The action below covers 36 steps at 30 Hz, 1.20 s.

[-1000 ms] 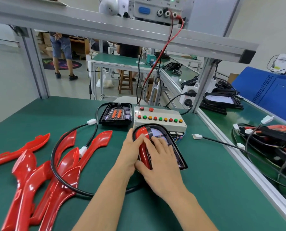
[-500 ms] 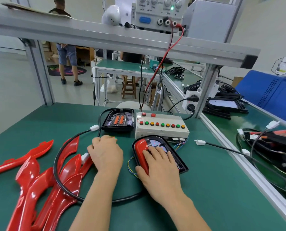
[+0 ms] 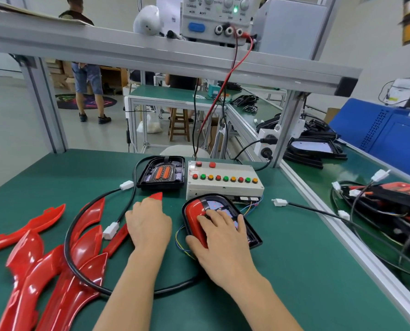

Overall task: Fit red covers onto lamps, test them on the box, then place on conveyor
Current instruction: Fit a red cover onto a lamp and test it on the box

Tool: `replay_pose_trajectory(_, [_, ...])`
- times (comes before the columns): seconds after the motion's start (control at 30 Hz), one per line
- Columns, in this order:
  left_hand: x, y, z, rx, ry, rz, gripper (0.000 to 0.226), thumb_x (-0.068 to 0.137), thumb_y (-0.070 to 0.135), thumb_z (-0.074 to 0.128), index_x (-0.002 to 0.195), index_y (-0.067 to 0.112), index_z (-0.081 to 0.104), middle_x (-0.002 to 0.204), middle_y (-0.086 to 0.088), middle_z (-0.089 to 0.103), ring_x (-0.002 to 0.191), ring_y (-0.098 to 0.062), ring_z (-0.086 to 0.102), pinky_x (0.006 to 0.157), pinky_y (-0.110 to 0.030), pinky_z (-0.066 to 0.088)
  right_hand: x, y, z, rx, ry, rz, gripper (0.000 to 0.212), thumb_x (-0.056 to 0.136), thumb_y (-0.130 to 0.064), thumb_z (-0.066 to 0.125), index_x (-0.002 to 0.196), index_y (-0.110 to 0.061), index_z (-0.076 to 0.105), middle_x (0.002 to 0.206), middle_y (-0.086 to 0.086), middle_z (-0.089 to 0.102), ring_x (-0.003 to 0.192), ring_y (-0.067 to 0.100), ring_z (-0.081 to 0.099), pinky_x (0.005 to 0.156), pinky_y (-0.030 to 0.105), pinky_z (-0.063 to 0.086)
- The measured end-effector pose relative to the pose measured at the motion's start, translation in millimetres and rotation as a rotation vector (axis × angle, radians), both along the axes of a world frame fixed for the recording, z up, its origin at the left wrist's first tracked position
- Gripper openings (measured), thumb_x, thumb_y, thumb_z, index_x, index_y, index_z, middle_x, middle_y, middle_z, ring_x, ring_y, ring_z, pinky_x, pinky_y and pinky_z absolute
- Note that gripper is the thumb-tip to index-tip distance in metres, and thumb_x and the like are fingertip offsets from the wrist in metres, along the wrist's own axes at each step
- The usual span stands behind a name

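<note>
Fitting step: cover seated on one lamp, reaching for another.

Test box (image 3: 223,181) just beyond my fingertips, untouched. Lamp (image 3: 223,218) under my right hand (image 3: 223,242), fingers flat, spread, pressing its fitted red cover (image 3: 194,218). Left hand (image 3: 149,225) grips a loose cover (image 3: 156,196), tip poking past my knuckles. Next, I judge: plug in, test.

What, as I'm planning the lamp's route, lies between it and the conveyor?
A white connector and its black cable lie on the table just right of the lamp. The aluminium rail edges the conveyor. All sit low, so a lifted lamp should probably clear them.
</note>
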State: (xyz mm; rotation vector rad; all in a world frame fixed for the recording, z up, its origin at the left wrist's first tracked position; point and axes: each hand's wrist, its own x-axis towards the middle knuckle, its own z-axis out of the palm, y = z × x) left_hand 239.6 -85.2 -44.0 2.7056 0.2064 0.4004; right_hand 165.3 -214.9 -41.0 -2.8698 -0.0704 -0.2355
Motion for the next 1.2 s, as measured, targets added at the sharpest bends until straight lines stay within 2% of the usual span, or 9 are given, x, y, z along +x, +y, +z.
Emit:
replay_pose_trajectory(0.1, [-5.2, -5.6, 14.2, -0.33, -0.3, -0.094, 0.033, 0.085, 0.001, 0.054, 0.114, 0.011, 0.068, 0.12, -0.005, 0.064, 0.107, -0.027, 0.056, 0.091, -0.033, 0.038, 0.7, -2.0, 2.6, 0.035, -0.028, -0.002, 0.052, 0.099, -0.051, 0.035, 0.146, -0.03, 0.035, 0.153, -0.01, 0.028, 0.144, 0.01, 0.016, 0.116, 0.048, -0.013])
replay_pose_trajectory(0.2, [-15.3, -13.4, 30.2, -0.767, -0.492, -0.229, 0.032, 0.085, -0.001, 0.06, 0.103, 0.022, 0.072, 0.103, 0.011, 0.069, 0.092, -0.009, 0.063, 0.086, -0.02, 0.047, 0.3, -4.9, 3.7, 0.107, -0.101, 0.018, 0.053, 0.099, -0.049, 0.036, 0.149, -0.033, 0.029, 0.154, -0.013, 0.027, 0.144, 0.005, 0.015, 0.116, 0.043, -0.015])
replay_pose_trajectory(0.37, [-21.6, -21.2, 45.5, -1.534, -0.391, -0.332, 0.033, 0.083, -0.007, 0.063, 0.095, 0.022, 0.072, 0.086, 0.006, 0.075, 0.082, -0.006, 0.067, 0.072, -0.014, 0.052, 2.0, -6.3, 5.7, 0.222, -0.236, 0.088, 0.055, 0.101, -0.043, 0.039, 0.152, -0.032, 0.02, 0.153, -0.017, 0.03, 0.143, 0.001, 0.014, 0.115, 0.034, -0.018])
replay_pose_trajectory(0.53, [-16.6, -14.8, 44.3, -1.926, -0.27, -0.318, 0.026, 0.084, -0.007, 0.057, 0.1, 0.01, 0.068, 0.08, 0.003, 0.074, 0.073, -0.006, 0.068, 0.065, -0.014, 0.052, 3.3, -4.6, 6.9, 0.306, -0.294, 0.135, 0.055, 0.102, -0.035, 0.043, 0.152, -0.028, 0.021, 0.147, -0.013, 0.04, 0.138, 0.002, 0.025, 0.116, 0.022, -0.012])
replay_pose_trajectory(0.67, [-12.4, -14.2, 38.2, -2.16, -0.182, -0.249, 0.023, 0.086, -0.007, 0.054, 0.097, 0.009, 0.066, 0.076, 0.002, 0.073, 0.064, -0.004, 0.066, 0.061, -0.012, 0.052, -0.7, -2.6, 8.0, 0.432, -0.275, 0.188, 0.055, 0.101, -0.033, 0.048, 0.151, -0.027, 0.027, 0.14, -0.007, 0.049, 0.129, 0.01, 0.04, 0.108, 0.017, 0.024])
replay_pose_trajectory(0.77, [-10.6, -16.2, 31.0, -2.303, -0.097, -0.204, 0.019, 0.088, -0.004, 0.054, 0.096, 0.01, 0.066, 0.079, -0.002, 0.073, 0.062, -0.005, 0.067, 0.059, -0.013, 0.052, -2.9, -2.3, 8.0, 0.494, -0.245, 0.189, 0.058, 0.098, -0.037, 0.052, 0.15, -0.026, 0.03, 0.135, -0.012, 0.049, 0.123, 0.004, 0.044, 0.101, 0.013, 0.031])
replay_pose_trajectory(0.97, [-12.9, -28.9, 20.5, -2.275, 0.104, -0.299, 0.024, 0.079, 0.007, 0.061, 0.102, 0.008, 0.067, 0.09, -0.005, 0.074, 0.077, -0.011, 0.069, 0.069, -0.023, 0.056, -0.8, -18.7, 12.8, 0.653, -0.266, 0.042, 0.024, 0.096, -0.018, 0.056, 0.119, -0.022, 0.063, 0.104, -0.007, 0.063, 0.096, 0.01, 0.057, 0.09, 0.026, 0.044])
replay_pose_trajectory(1.1, [-10.2, -27.4, 13.2, -1.581, 0.017, -0.187, 0.02, 0.09, 0.004, 0.057, 0.097, 0.017, 0.07, 0.081, 0.011, 0.074, 0.07, 0.001, 0.066, 0.065, -0.016, 0.051, 1.3, -42.3, 18.0, 0.558, -0.258, -0.059, 0.031, 0.101, -0.014, 0.045, 0.129, -0.018, 0.058, 0.112, -0.004, 0.057, 0.103, 0.012, 0.053, 0.091, 0.024, 0.041])
replay_pose_trajectory(1.2, [-6.8, -23.8, 1.4, -1.172, 0.03, -0.084, 0.022, 0.092, 0.014, 0.058, 0.112, 0.016, 0.065, 0.112, 0.0, 0.067, 0.101, -0.013, 0.061, 0.094, -0.031, 0.048, -2.8, -53.0, 15.7, 0.426, -0.252, -0.088, 0.036, 0.101, -0.007, 0.042, 0.134, -0.014, 0.053, 0.115, -0.001, 0.053, 0.103, 0.013, 0.049, 0.087, 0.02, 0.037])
